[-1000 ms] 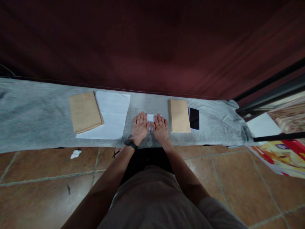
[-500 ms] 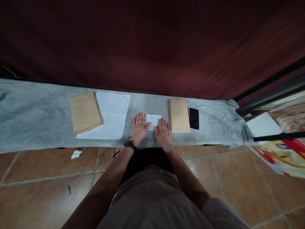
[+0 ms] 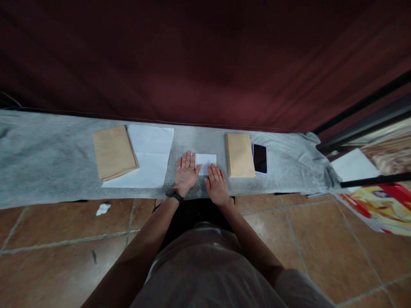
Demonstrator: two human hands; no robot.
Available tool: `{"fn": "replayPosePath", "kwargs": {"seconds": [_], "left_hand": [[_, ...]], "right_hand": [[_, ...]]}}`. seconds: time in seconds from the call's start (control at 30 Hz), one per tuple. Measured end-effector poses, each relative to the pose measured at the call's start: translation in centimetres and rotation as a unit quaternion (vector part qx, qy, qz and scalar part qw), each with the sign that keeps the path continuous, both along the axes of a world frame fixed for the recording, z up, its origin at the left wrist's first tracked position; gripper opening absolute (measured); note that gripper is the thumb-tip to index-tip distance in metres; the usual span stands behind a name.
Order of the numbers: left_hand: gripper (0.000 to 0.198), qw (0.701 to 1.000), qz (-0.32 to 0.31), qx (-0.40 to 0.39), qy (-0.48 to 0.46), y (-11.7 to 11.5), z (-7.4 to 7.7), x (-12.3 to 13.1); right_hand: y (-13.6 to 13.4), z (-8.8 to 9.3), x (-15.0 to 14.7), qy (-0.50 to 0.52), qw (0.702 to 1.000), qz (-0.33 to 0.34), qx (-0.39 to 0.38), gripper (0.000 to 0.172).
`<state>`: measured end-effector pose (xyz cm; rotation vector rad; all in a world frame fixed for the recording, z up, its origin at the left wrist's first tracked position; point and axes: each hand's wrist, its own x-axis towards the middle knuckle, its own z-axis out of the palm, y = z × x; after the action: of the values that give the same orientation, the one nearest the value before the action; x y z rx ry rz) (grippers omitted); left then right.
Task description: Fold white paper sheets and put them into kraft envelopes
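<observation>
A small folded white paper (image 3: pixel 206 159) lies flat on the grey cloth between my hands. My left hand (image 3: pixel 186 173), with a dark band at its wrist, rests palm down over the paper's left edge, fingers stretched out. My right hand (image 3: pixel 217 184) lies flat at the paper's lower right corner, fingertips on it and nothing gripped. Left of my hands is a large white sheet (image 3: pixel 152 156), its left part under a stack of brown envelopes (image 3: pixel 114 152). Another brown envelope stack (image 3: pixel 240 155) sits to the right.
A dark-screened phone (image 3: pixel 260 158) lies beside the right envelope stack. The grey cloth (image 3: pixel 285 164) covers a narrow surface against a dark red curtain (image 3: pixel 199 77). At the far right are a black metal bar (image 3: pixel 375 182) and a colourful box (image 3: pixel 382 207).
My right hand has shifted slightly left and down, its fingertips now over the paper's lower right corner. My left hand stays almost where it was.
</observation>
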<state>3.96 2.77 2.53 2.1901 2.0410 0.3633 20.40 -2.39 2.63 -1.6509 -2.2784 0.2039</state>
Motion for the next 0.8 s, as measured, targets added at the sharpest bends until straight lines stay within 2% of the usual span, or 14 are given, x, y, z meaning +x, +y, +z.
{"fn": "replayPosePath", "kwargs": {"seconds": [0.1, 0.43, 0.8], "left_hand": [[0.067, 1.0, -0.002, -0.004, 0.008, -0.1, 0.2, 0.0], [0.066, 1.0, -0.013, 0.004, 0.013, -0.6, 0.2, -0.4], [0.067, 1.0, -0.021, 0.016, 0.009, -3.9, -0.1, -1.5]], "right_hand": [[-0.3, 0.0, -0.4, -0.002, 1.0, 0.018, -0.011, 0.053], [-1.4, -0.5, 0.8, -0.012, 1.0, -0.009, 0.01, 0.058], [-1.6, -0.3, 1.0, -0.016, 1.0, -0.011, 0.017, 0.059]]}}
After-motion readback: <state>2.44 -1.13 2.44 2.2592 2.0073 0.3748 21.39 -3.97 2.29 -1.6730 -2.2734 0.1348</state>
